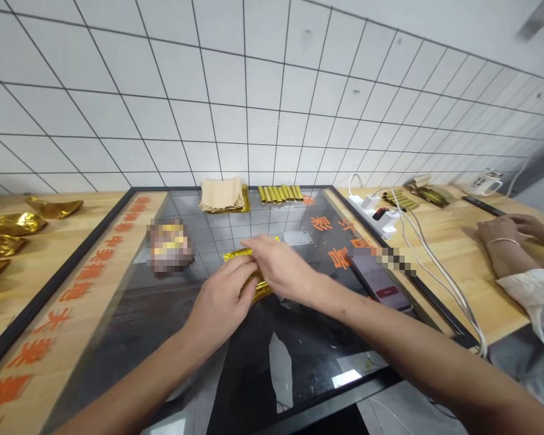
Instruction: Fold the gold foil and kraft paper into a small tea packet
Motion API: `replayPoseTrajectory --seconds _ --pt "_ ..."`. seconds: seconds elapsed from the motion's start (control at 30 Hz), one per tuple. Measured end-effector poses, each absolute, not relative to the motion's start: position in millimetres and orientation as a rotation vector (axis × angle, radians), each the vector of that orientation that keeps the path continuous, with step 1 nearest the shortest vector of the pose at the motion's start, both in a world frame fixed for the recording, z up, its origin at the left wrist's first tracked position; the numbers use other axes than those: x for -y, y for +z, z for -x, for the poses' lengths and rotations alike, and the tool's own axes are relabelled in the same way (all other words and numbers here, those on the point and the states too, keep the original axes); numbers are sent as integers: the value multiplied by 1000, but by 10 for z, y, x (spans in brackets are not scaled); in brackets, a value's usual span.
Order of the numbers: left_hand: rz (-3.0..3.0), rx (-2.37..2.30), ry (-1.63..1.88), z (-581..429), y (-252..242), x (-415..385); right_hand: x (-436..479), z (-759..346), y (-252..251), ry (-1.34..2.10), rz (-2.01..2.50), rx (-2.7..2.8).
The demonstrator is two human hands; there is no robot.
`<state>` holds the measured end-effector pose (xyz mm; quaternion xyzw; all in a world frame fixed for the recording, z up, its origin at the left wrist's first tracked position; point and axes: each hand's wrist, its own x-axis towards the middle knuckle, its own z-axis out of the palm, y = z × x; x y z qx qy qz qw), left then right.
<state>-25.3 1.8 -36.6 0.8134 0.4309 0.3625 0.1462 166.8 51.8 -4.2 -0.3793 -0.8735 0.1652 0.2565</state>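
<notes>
On the dark glass counter (172, 314), my two hands meet over a piece of gold foil paper (263, 292). My left hand (224, 293) has its fingers curled on the foil's left part, thumb pointing toward the middle. From the right, my right hand (281, 269) reaches across with its fingers bent down onto the foil, touching the left fingers. Most of the foil lies hidden beneath both hands; shiny strips show beyond and below them. The fingertips are covered.
Behind stand a stack of tan paper sheets (221, 196) and a row of gold rolled tubes (280, 194). A phone (381, 281), power strip (383, 220) and white cables (435, 266) lie right. Folded gold foil pieces (54, 208) sit left. Another person's hand (496, 235) rests far right.
</notes>
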Motion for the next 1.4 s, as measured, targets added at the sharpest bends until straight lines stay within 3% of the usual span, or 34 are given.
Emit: replayPoseTrajectory --seconds 0.13,0.27,0.5,1.0,1.4 --pt "-2375 -1315 816 229 -451 -39 -474 -1642 -346 551 1006 2360" --pt "-2407 -1342 737 259 -505 -76 -538 -1704 -511 407 1111 2436" --pt "-2614 -1345 691 384 -727 -185 -543 -1702 -474 207 1273 2530" --pt "-2995 -1396 427 664 -934 -140 -647 -1794 -498 281 1399 2502" --pt "-2837 -1443 236 2 -427 428 -624 -1897 -512 312 1437 2459"
